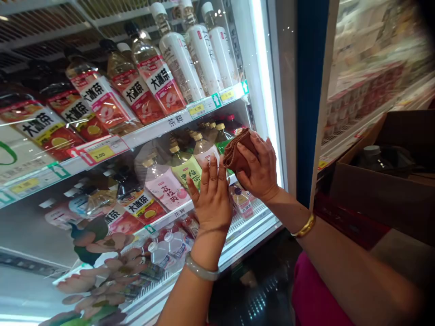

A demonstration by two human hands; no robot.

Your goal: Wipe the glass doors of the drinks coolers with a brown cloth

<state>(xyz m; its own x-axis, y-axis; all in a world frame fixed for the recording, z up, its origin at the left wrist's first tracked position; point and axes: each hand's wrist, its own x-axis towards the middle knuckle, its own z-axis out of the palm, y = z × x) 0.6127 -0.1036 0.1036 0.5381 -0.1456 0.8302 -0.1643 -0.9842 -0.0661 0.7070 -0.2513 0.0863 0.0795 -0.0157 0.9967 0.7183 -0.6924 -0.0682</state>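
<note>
A folded brown cloth (242, 153) is under my right hand (260, 165), whose fingers press it flat against the glass door (217, 113) of a lit drinks cooler. The cloth bunches out past my fingertips on the left. Just left of it, my left hand (213, 197) rests on the same glass with its fingers spread and nothing in it. Behind the glass, beyond my hands, stand a pink-labelled bottle (168, 186) and a green-labelled bottle (186, 170). A pale bangle (203, 268) circles my left wrist, and a gold one (305, 225) my right.
Several tea bottles (102, 97) and clear bottles (192, 54) fill the upper shelf. Flower decals (102, 271) cover the door's lower left. A blue post (310, 104) borders the cooler. At right, a cardboard box (369, 190) holds a white-capped bottle, beside another stocked display.
</note>
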